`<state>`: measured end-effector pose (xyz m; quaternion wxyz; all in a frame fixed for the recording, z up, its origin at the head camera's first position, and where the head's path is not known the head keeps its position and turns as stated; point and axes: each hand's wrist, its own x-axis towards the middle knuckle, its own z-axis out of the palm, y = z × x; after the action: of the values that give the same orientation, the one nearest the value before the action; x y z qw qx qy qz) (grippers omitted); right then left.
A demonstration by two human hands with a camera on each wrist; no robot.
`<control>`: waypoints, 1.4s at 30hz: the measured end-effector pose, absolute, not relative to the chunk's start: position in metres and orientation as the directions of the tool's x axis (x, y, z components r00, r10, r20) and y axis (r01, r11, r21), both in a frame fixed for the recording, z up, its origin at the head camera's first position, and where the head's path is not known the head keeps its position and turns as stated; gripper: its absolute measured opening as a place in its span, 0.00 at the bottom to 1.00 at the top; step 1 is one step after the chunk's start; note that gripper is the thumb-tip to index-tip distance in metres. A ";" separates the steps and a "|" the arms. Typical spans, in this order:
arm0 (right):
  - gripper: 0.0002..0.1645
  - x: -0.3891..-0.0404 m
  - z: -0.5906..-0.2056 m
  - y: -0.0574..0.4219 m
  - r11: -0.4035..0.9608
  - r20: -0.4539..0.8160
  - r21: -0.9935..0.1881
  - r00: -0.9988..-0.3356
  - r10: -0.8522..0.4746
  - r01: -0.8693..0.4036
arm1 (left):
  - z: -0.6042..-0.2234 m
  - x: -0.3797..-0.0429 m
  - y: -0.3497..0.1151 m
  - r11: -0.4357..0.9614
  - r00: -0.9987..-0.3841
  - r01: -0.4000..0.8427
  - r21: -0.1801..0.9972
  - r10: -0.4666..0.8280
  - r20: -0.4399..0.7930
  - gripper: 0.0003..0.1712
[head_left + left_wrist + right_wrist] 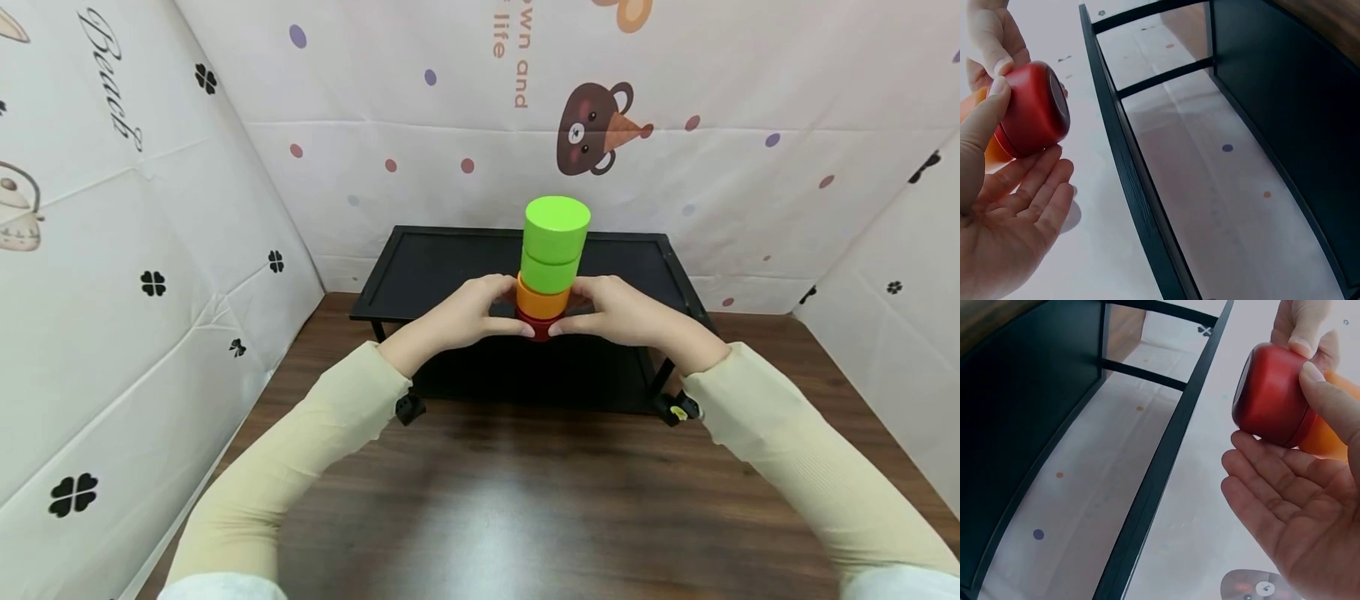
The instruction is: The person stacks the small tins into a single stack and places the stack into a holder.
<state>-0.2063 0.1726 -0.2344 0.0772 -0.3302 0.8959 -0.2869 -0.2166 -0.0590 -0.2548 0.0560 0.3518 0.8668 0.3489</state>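
Note:
A tall stack of round cups is held upright, with green cups point(555, 242) on top, an orange cup point(542, 300) below them and a red cup point(540, 327) at the bottom. My left hand point(480, 310) grips the lower part from the left, thumb on the red cup's near side and fingers behind. From the right, my right hand point(618, 312) holds the same part in the same way. In both wrist views the red cup's point(1038, 109) dark underside shows, apart from any surface. The fingers cover parts of the orange and red cups.
Behind and below the stack stands a low black rack point(450, 267) with an upper board and a lower one. It stands on a brown wood-grain surface point(480, 508). Printed white sheets point(420, 150) hang at the back and both sides.

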 end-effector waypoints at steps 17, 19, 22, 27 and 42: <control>0.27 -0.241 -0.239 0.171 0.637 0.015 -0.586 -0.793 -0.609 -0.501 | -0.256 -0.249 -0.056 0.560 -0.775 0.541 0.628 0.622 0.113 0.29; 0.27 -0.244 -0.241 0.172 0.634 0.014 -0.592 -0.793 -0.609 -0.498 | -0.256 -0.252 -0.055 0.571 -0.779 0.538 0.620 0.618 0.107 0.29; 0.28 -0.248 -0.242 0.173 0.630 0.004 -0.606 -0.793 -0.609 -0.486 | -0.257 -0.256 -0.054 0.580 -0.785 0.529 0.620 0.612 0.097 0.29; 0.28 -0.255 -0.246 0.174 0.637 -0.015 -0.608 -0.795 -0.606 -0.474 | -0.262 -0.261 -0.052 0.589 -0.794 0.512 0.625 0.603 0.082 0.30; 0.27 -0.270 -0.256 0.174 0.664 -0.032 -0.596 -0.813 -0.581 -0.451 | -0.270 -0.274 -0.050 0.596 -0.799 0.500 0.629 0.598 0.069 0.29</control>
<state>-0.2700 0.1738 -0.2561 0.1102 -0.2850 0.9056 -0.2943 -0.2742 -0.0503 -0.2701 0.0748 0.3082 0.8900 0.3275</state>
